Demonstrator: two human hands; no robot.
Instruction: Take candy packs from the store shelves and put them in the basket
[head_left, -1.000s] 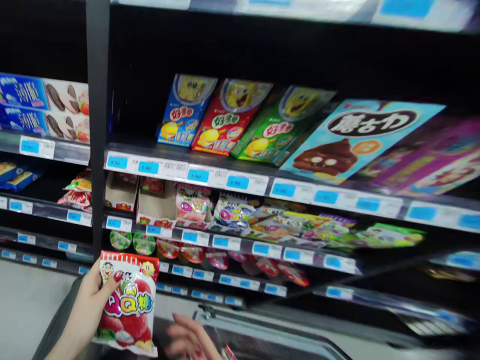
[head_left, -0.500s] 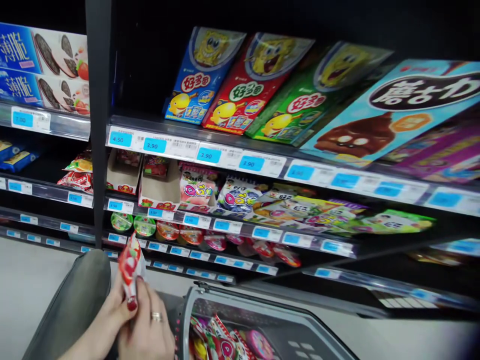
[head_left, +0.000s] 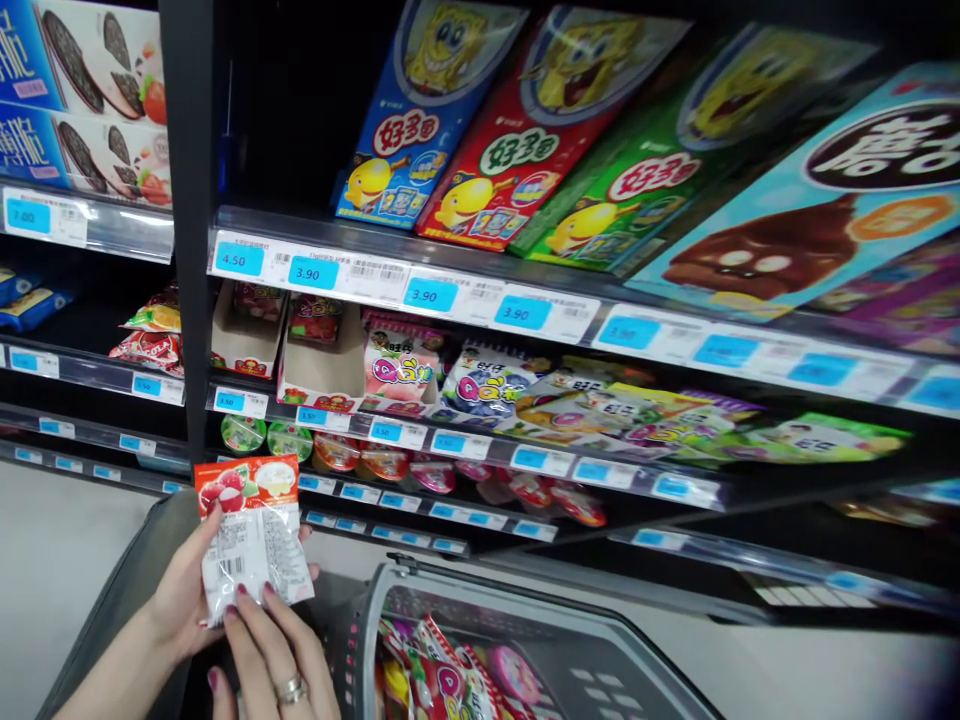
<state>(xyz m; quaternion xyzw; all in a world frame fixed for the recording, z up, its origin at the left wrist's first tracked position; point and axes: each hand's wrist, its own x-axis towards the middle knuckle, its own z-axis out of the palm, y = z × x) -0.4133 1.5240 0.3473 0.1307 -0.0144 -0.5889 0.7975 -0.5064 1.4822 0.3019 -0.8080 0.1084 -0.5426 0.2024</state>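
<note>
A small red-and-white candy bag (head_left: 251, 540) with pictures of red fruit faces me with its printed back and barcode. My left hand (head_left: 178, 590) holds it, thumb at the left edge and fingertips showing past the right edge. My right hand (head_left: 276, 660), with a ring on one finger, lies over the bag's lower edge. Its fingers are stretched out with the tips touching the bag, and its thumb stands apart. Just right of my hands is a grey shopping basket (head_left: 600, 612) holding several colourful candy bags (head_left: 457, 690) and a round pink pack (head_left: 517, 672).
Shelves ahead carry upright snack boxes (head_left: 487, 150), candy bags (head_left: 487, 385) and jelly cups (head_left: 337, 450) behind price labels (head_left: 427, 295). A dark post (head_left: 191, 250) divides the shelving, with cookie boxes (head_left: 105, 100) to its left. My bent knee (head_left: 127, 580) is at lower left.
The candy bag has turned from edge-on to showing its back. My right hand has loosened its fingers and slid to the bag's lower edge. The shelves appear slightly nearer.
</note>
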